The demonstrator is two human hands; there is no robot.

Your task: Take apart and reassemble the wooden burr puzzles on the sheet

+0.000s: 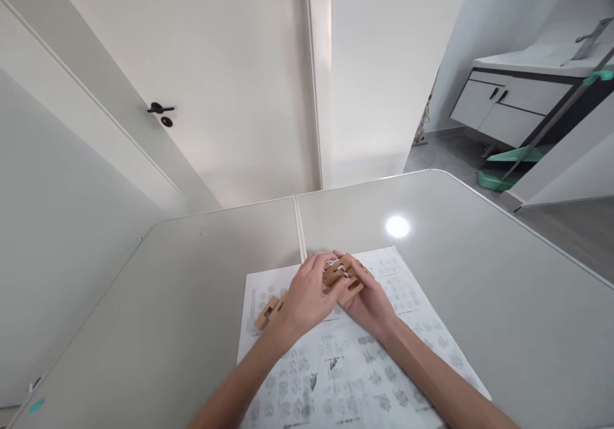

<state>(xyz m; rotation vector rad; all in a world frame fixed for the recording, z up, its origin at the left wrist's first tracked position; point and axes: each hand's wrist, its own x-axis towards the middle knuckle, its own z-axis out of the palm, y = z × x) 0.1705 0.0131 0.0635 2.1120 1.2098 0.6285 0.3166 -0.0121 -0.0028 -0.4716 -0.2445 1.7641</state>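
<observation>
Over the white printed instruction sheet (pixel 345 378) at lower centre, your left hand (pixel 307 296) and right hand (pixel 373 302) pressed together, both clamped on the light-brown notched wooden puzzle (pixel 343 275), likely bracing its interlocked pieces, a spare wooden piece (pixel 267 311) lying just left.

The printed sheet (pixel 355 365) bears diagrams and print too small to read.
</observation>
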